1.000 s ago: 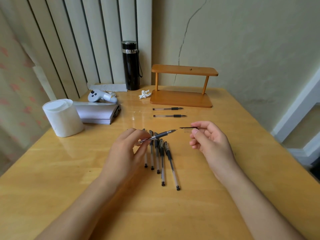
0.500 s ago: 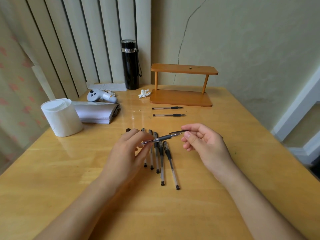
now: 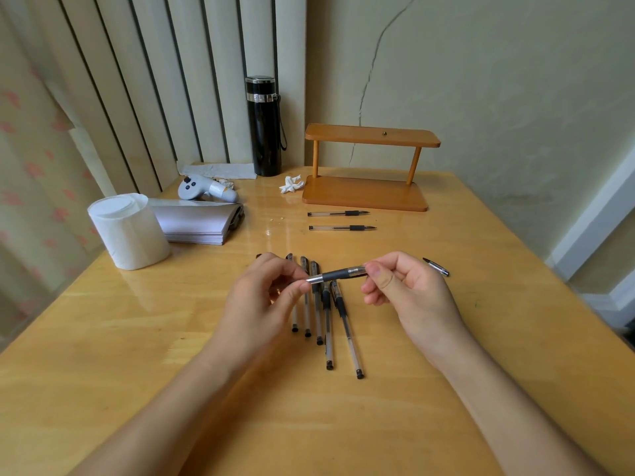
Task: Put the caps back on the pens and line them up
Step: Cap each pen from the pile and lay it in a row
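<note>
My left hand (image 3: 264, 297) pinches the barrel of a clear pen (image 3: 335, 274) with a black grip, held level above the table. My right hand (image 3: 405, 290) grips the pen's far end, where the cap sits over the tip. Beneath them several capped pens (image 3: 326, 314) lie side by side, pointing away from me. Two uncapped pens (image 3: 340, 220) lie parallel near the wooden stand. One loose cap (image 3: 435, 266) rests on the table right of my right hand.
A wooden two-tier stand (image 3: 367, 194) stands at the back. A black flask (image 3: 264, 127), a grey controller (image 3: 206, 188), a stack of paper (image 3: 197, 223), a white tissue roll (image 3: 127, 231) and a crumpled tissue (image 3: 291, 183) sit at the back left.
My right hand moved left with the cap and brought it over the tip of the pen that my left hand holds. The two hands are now closer together.
</note>
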